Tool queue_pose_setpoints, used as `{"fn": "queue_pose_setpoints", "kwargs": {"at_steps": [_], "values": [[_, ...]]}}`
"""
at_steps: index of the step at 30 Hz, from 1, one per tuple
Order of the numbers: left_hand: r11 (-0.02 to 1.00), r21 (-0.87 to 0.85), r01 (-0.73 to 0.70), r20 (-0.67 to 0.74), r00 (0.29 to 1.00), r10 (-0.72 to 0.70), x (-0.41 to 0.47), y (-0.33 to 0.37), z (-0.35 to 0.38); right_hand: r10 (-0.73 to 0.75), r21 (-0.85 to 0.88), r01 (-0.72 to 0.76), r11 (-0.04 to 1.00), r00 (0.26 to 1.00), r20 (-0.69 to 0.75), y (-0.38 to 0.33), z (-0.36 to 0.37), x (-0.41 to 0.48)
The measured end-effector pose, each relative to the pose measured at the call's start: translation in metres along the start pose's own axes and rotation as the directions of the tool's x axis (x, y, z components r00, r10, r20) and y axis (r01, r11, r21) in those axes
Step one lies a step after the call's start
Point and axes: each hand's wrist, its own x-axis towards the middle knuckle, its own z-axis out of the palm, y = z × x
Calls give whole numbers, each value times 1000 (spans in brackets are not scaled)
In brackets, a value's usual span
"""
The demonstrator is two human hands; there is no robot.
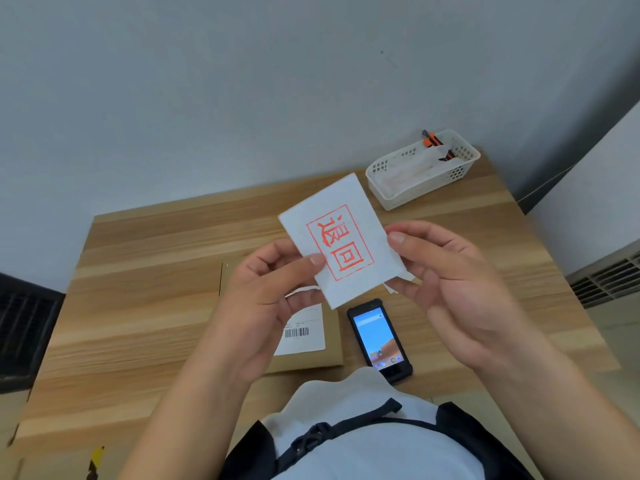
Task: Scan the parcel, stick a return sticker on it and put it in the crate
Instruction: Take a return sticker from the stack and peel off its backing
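Head view. The left hand [273,282] is pinching the return sticker [341,240] at its left edge, thumb pressed on the printed face, the other fingers curled behind the sheet. The right hand [446,271] is gripping the sticker's right edge the same way — thumb tip on the front, fingers bent behind it. Both hands are holding the sheet in the air above the table [145,292], tilted to one side.

The sticker is showing as a white rectangular sheet, bearing a red rectangular frame with two red Chinese characters inside; the lower one is reading as 回, the upper one I cannot tell with certainty.

The parcel [311,358] — a flat brown cardboard piece — is lying on the table beneath the left hand, partly hidden by it. Its white shipping label [304,332] is showing a barcode; the small print is too fine to read.

A black handheld scanner [379,337] is lying just right of the parcel, screen lit. A white perforated basket [424,169] is sitting at the table's far right corner.
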Motion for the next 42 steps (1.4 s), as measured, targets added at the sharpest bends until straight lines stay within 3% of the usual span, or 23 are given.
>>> {"fn": "queue_pose_setpoints", "kwargs": {"at_steps": [7,21,32,42], "values": [[985,-171,1,-68,998,-12,-10,5,2,11,42,-13,999,998,59,5,10,-7],[984,-176,7,-90,996,-23,-11,8,8,-40,53,39,998,999,13,3,13,-7],[981,-182,-58,-103,994,40,-11,15,18,12,-161,3,987,996,91,11,22,-17],[987,-148,-70,-108,993,54,-14,15,21,-20,-99,28,995,996,85,13,24,-17]]}}
